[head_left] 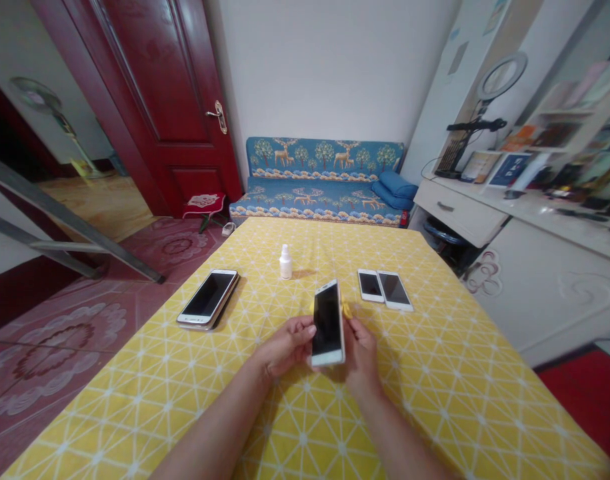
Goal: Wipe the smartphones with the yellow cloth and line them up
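A white smartphone (327, 324) with a dark screen is held up and tilted above the middle of the table. My left hand (291, 343) grips its lower left side, thumb on the front edge. Behind the phone's right edge, my right hand (361, 350) is closed on a small yellow cloth (346, 309), pressed near the back; part of the cloth and some fingers are hidden by the phone. Beyond the phone stands a small white spray bottle (285, 263).
The table has a yellow patterned tablecloth (185, 407). Stacked phones (209, 297) lie at the left, and two white phones (371, 286) lie side by side at the right. A blue patterned sofa (325, 190) stands past the far edge, a white dresser (549, 280) to the right.
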The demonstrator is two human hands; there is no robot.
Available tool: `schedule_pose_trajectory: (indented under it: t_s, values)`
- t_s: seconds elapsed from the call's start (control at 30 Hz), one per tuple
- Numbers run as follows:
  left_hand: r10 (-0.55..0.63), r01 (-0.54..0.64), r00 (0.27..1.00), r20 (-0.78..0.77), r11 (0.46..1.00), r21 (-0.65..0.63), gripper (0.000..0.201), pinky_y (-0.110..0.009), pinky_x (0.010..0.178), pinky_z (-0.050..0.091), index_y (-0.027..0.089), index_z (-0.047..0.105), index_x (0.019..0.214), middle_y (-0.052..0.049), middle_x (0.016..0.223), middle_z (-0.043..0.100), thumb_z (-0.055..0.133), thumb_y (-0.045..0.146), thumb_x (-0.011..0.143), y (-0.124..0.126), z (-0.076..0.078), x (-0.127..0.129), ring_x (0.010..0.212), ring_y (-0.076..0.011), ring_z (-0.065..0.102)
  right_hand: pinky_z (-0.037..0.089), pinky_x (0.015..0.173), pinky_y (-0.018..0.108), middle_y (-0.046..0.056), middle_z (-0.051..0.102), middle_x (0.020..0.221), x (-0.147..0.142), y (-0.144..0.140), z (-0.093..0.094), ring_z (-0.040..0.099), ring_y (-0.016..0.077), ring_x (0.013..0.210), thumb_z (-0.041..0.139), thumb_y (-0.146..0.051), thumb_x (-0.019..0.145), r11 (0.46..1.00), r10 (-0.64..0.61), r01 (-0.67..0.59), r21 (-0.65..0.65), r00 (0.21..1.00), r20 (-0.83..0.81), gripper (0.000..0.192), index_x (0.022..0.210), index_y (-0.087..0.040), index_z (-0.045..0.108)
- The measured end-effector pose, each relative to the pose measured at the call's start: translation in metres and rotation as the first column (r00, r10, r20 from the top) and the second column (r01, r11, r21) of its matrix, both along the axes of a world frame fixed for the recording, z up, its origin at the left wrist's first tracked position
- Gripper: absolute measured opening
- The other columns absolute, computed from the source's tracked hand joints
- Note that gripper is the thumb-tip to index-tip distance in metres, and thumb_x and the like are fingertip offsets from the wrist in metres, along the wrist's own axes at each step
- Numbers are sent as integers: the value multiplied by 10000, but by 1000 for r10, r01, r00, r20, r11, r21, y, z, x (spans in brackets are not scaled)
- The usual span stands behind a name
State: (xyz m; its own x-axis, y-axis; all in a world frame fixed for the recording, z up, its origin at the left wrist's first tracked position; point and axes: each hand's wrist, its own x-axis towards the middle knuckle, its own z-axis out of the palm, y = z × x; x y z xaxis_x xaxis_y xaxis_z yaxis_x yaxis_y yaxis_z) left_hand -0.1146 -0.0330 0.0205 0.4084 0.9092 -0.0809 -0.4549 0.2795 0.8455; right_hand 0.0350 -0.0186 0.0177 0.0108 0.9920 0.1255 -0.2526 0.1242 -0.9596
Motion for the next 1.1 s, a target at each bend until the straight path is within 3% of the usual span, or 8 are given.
schedule_pose_trajectory:
  t_s: [0.23,0.37,0.43,0.5,0.7,0.8,0.9,1.1]
  values:
    - [304,-303,953,15,952,-44,463,-303,669,569,185,610,1162,-102,1019,678,758,226,726,2,7,3,818,-197,665,547,761,320,40,746,877,0,-6,4,693,223,853,575,-370,877,981,103,-134,143,973,206,271,1014,-205,740]
    - [409,-394,911,55,903,-173,408,-338,771,566,163,618,1159,-118,1123,670,662,126,755,2,10,9,938,-225,666,467,1011,407,56,688,1196,-3,-5,-1,612,240,1161,534,-239,889,917,123,-241,318,929,349,311,1157,-245,693]
    - [435,-396,897,86,873,-283,277,-314,765,563,100,645,1085,-151,1103,679,568,180,831,4,10,10,937,-221,669,421,1068,422,49,657,1250,-4,-3,-4,567,226,1226,510,-174,884,867,84,-278,414,899,429,345,1170,-257,685]
    - [444,-367,884,149,854,-368,328,-311,778,560,59,647,1061,-176,1068,689,457,282,914,7,9,10,940,-223,672,428,1070,422,46,657,1249,-4,-2,-6,565,212,1229,484,-130,882,826,14,-287,485,871,490,377,1173,-263,682]
    - [473,-331,815,336,855,-400,501,-298,792,547,48,628,1082,-154,952,716,342,442,965,16,3,5,860,-203,687,457,1051,431,43,674,1216,-1,-9,-2,567,207,1218,461,-28,802,718,-158,-340,608,770,618,470,1154,-243,686]
    - [472,-347,838,274,849,-399,452,-286,770,542,65,649,1034,-138,934,725,375,418,962,14,4,5,807,-185,689,444,1058,457,37,676,1215,-2,-10,-2,583,212,1198,454,-38,815,743,-186,-343,574,718,671,485,1196,-252,665]
    - [385,-304,912,145,868,-394,388,-280,695,538,109,662,1037,-106,948,732,465,425,931,7,5,9,767,-177,686,377,1095,523,40,623,1298,-1,-5,-4,541,240,1251,464,-98,863,798,-166,-328,505,685,709,463,1263,-271,621]
    - [101,-78,993,57,945,-319,499,-328,605,536,84,659,1040,-150,882,719,511,529,869,-3,6,9,711,-226,675,303,1142,491,55,474,1453,8,9,-4,362,225,1392,424,-225,939,896,-165,-116,430,810,563,420,1338,-248,552]
